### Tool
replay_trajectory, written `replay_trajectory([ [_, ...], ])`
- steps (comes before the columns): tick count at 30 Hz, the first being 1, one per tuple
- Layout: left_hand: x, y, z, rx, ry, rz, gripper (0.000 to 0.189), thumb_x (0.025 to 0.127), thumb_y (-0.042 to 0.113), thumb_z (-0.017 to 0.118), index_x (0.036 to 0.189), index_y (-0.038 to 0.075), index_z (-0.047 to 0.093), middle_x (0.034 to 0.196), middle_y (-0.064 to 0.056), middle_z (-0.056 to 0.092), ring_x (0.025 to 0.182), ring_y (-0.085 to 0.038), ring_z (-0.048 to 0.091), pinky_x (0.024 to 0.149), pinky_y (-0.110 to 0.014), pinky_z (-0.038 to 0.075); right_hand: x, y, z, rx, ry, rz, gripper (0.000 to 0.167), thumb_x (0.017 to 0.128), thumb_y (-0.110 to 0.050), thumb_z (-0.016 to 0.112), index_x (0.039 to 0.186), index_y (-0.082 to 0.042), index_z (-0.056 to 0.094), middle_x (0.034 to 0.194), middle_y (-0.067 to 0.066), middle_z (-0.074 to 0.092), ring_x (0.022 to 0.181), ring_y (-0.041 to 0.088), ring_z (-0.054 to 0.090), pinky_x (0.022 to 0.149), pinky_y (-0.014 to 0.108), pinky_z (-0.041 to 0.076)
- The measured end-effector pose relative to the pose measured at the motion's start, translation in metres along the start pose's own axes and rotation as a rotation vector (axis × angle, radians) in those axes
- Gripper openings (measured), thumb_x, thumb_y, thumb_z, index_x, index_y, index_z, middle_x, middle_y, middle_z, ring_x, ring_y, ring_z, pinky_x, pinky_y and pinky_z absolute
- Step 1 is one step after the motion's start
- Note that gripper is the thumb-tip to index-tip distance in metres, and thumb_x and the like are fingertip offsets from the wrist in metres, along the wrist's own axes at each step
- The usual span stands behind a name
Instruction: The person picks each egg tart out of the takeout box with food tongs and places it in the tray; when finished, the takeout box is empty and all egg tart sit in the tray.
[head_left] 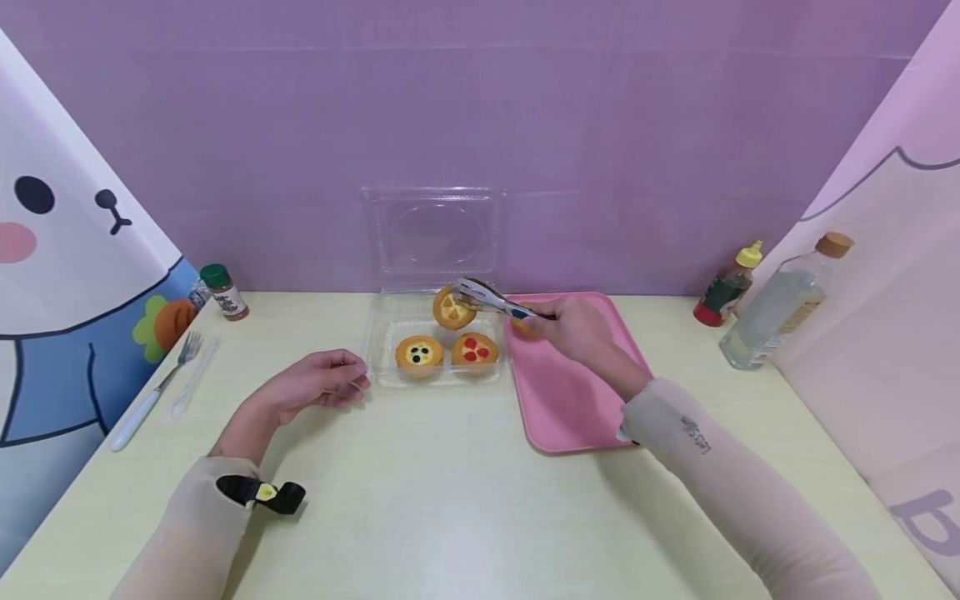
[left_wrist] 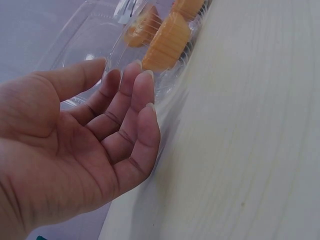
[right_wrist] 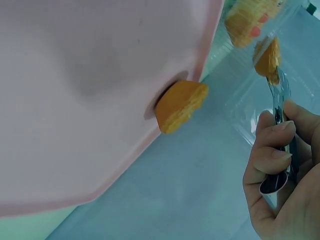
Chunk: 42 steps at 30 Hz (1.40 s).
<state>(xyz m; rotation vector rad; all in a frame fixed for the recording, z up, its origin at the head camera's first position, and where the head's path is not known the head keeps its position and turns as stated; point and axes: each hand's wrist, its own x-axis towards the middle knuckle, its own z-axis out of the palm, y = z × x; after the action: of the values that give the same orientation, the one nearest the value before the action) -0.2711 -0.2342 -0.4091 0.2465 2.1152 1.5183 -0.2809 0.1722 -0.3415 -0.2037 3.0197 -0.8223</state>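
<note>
Metal tongs point(head_left: 487, 298) are gripped in my right hand point(head_left: 577, 332), their tips at a tart with pale yellow topping point(head_left: 453, 310) over the back of the clear plastic box point(head_left: 382, 333). In the right wrist view that tart point(right_wrist: 267, 57) sits at the ends of the tongs point(right_wrist: 280, 97). In the front of the box are a tart with black dots point(head_left: 419, 355) and one with red pieces point(head_left: 475, 351). My left hand point(head_left: 322, 383) holds nothing; its fingers are loosely bent beside the box's left wall. Another tart point(right_wrist: 177, 107) lies on the pink tray point(head_left: 558, 408), partly behind my right hand in the head view.
The box's clear lid point(head_left: 438, 233) stands raised against the purple backdrop. At left are a green-capped jar point(head_left: 225, 293), a fork point(head_left: 157, 392) and a clear plastic utensil point(head_left: 193, 379). A sauce bottle point(head_left: 727, 287) and a corked glass bottle point(head_left: 780, 308) stand at right.
</note>
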Motion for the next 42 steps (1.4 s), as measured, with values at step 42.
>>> replay_trajectory([
  [42,0.001,-0.003,0.000,0.001,-0.005,0.015,0.040,0.104,0.031,0.054,0.125,-0.003,0.050,0.106,-0.002,0.066,0.093,-0.015,0.066,0.081,-0.031,0.056,-0.048,0.123,-0.081,0.028,0.070,0.129,0.044,0.099,-0.039,0.061,0.128,-0.007,0.067,0.083,0.010,0.066,0.055,0.018,0.052,0.050,0.032,0.044],
])
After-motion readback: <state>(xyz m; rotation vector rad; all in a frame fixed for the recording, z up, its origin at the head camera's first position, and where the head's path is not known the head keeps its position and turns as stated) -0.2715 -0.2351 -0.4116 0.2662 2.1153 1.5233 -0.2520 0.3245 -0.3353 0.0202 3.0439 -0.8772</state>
